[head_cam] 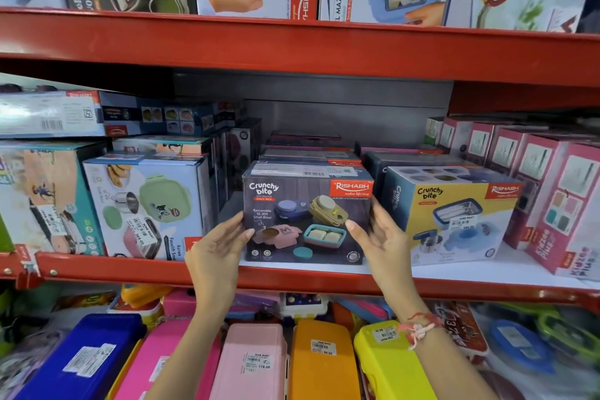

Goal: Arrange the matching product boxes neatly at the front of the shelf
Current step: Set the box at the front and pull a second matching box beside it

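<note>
A dark grey "Crunchy bite" box (306, 214) stands upright at the front of the middle shelf (292, 279). My left hand (217, 250) grips its lower left edge and my right hand (378, 237) grips its right edge, thumbs on the front face. Right beside it stands a yellow "Crunchy bite" box (454, 214), also at the front. More dark boxes of the same kind (308, 153) lie stacked behind the held one, partly hidden.
Green-and-pink lunchbox cartons (146, 208) stand to the left, pink "Kidzee" boxes (558, 201) to the right. A red shelf beam (292, 45) runs overhead with boxes above it. Coloured plastic lunch boxes (253, 364) fill the lower shelf under my arms.
</note>
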`<state>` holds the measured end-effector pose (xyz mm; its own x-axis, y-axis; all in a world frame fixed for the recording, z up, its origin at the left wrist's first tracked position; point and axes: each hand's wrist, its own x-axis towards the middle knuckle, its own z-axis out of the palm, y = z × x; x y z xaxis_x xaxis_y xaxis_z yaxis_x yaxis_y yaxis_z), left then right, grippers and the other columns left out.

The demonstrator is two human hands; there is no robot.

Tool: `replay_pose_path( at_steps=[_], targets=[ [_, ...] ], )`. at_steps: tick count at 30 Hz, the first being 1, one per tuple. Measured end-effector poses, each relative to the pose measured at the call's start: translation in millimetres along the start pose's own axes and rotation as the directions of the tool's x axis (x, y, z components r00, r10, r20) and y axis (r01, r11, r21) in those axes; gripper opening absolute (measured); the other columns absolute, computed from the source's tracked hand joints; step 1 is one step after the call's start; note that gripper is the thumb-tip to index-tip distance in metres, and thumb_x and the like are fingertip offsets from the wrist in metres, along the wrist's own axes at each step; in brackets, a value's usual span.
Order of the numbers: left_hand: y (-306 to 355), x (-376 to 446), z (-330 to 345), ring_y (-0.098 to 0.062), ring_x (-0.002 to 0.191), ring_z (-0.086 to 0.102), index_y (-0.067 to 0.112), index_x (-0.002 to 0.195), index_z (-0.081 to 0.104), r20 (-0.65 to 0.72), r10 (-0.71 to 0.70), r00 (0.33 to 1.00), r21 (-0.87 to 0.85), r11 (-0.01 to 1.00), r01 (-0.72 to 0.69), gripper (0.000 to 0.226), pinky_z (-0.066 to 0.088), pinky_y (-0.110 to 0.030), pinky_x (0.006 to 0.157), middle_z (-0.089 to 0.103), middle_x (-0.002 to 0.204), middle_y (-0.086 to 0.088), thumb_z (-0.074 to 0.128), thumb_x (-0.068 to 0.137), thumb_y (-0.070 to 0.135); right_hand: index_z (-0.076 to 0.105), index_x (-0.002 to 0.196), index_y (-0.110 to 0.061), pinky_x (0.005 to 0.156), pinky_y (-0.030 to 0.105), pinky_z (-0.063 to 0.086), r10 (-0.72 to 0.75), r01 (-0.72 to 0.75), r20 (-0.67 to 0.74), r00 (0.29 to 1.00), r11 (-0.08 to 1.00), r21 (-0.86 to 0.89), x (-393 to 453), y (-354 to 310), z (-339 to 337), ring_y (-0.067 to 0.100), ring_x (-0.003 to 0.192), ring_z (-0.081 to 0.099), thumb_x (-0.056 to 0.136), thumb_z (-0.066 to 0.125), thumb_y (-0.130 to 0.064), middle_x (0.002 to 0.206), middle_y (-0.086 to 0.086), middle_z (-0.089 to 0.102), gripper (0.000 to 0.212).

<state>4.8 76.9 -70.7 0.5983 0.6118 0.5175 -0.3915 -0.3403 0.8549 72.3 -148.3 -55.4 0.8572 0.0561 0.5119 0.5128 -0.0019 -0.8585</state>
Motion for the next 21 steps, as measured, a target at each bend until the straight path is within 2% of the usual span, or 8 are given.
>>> replay_pose_path(
  at_steps=[2, 5, 9, 13, 15, 17, 19, 21],
  targets=[
    [4, -14, 3, -0.011, 0.107, 0.066, 0.015, 0.120, 0.064, -0.068, 0.161, 0.985, 0.167, 0.975, -0.148, 0.043, 0.047, -0.010, 0.090, 0.067, 0.117, 0.002, 0.072, 0.078, 0.009, 0.042, 0.145, -0.018, 0.105, 0.020, 0.043, 0.021, -0.021, -0.019, 1.000, 1.000, 0.009, -8, 0, -3, 0.004, 0.128, 0.052, 0.085, 0.068, -0.013, 0.142, -0.002, 0.054, 0.065],
    [13, -39, 20, -0.015, 0.116, 0.060, 0.007, 0.120, 0.062, -0.039, 0.452, 0.891, 0.325, 0.849, -0.416, 0.042, 0.046, -0.022, 0.099, 0.064, 0.127, -0.005, 0.072, 0.079, 0.005, 0.050, 0.139, -0.016, 0.105, 0.017, 0.040, 0.036, -0.034, -0.075, 0.997, 0.999, 0.031, -24, -6, -18, 0.002, 0.126, 0.054, 0.086, 0.067, -0.012, 0.138, -0.005, 0.057, 0.055],
    [34, -60, 67, -0.008, 0.107, 0.061, 0.008, 0.116, 0.064, 0.042, 0.524, 0.851, 0.259, 0.817, -0.516, 0.034, 0.047, -0.018, 0.094, 0.067, 0.116, 0.000, 0.068, 0.083, 0.009, 0.067, 0.120, -0.014, 0.091, 0.009, 0.047, -0.005, 0.013, -0.141, 0.990, 0.998, 0.055, -29, -21, -57, -0.008, 0.105, 0.064, 0.088, 0.064, -0.014, 0.114, -0.016, 0.071, 0.032],
    [60, -82, 119, -0.003, 0.107, 0.061, 0.015, 0.117, 0.064, 0.128, 0.410, 0.903, 0.137, 0.895, -0.425, 0.029, 0.048, -0.021, 0.090, 0.069, 0.112, 0.004, 0.059, 0.090, 0.020, 0.070, 0.108, -0.010, 0.084, 0.013, 0.051, -0.084, 0.102, -0.268, 0.960, 0.993, 0.054, -16, -33, -99, 0.001, 0.100, 0.069, 0.091, 0.062, -0.014, 0.105, -0.004, 0.075, 0.019],
    [68, -90, 136, -0.002, 0.106, 0.061, 0.020, 0.119, 0.064, 0.146, 0.311, 0.939, 0.105, 0.939, -0.327, 0.029, 0.050, -0.021, 0.087, 0.069, 0.113, 0.009, 0.053, 0.093, 0.026, 0.069, 0.106, -0.008, 0.082, 0.011, 0.050, -0.126, 0.139, -0.363, 0.923, 0.990, 0.009, -10, -32, -118, -0.002, 0.096, 0.068, 0.093, 0.060, -0.016, 0.104, -0.003, 0.074, 0.018],
    [76, -98, 150, 0.004, 0.109, 0.059, 0.026, 0.123, 0.061, 0.149, 0.211, 0.966, 0.082, 0.971, -0.225, 0.031, 0.047, -0.013, 0.086, 0.065, 0.119, 0.015, 0.048, 0.095, 0.030, 0.065, 0.106, -0.007, 0.081, 0.010, 0.048, -0.147, 0.144, -0.450, 0.881, 0.989, -0.041, -3, -25, -137, -0.007, 0.092, 0.065, 0.095, 0.056, -0.016, 0.105, -0.001, 0.070, 0.017],
    [83, -107, 165, 0.015, 0.110, 0.053, 0.026, 0.128, 0.058, 0.164, 0.097, 0.982, 0.060, 0.992, -0.109, 0.037, 0.040, -0.003, 0.087, 0.059, 0.124, 0.018, 0.045, 0.095, 0.036, 0.061, 0.108, -0.015, 0.082, 0.011, 0.049, -0.114, 0.104, -0.524, 0.844, 0.993, -0.049, 4, -14, -160, -0.007, 0.094, 0.061, 0.097, 0.051, -0.015, 0.110, -0.001, 0.065, 0.015],
    [84, -112, 176, 0.009, 0.104, 0.054, 0.027, 0.122, 0.061, 0.218, -0.074, 0.973, 0.018, 0.997, 0.071, 0.041, 0.039, -0.008, 0.089, 0.061, 0.118, 0.014, 0.040, 0.094, 0.048, 0.057, 0.113, -0.025, 0.089, 0.014, 0.046, -0.005, 0.022, -0.541, 0.841, 0.999, 0.026, 12, -2, -179, 0.000, 0.107, 0.056, 0.098, 0.049, -0.020, 0.123, 0.000, 0.058, 0.018]
  ],
)
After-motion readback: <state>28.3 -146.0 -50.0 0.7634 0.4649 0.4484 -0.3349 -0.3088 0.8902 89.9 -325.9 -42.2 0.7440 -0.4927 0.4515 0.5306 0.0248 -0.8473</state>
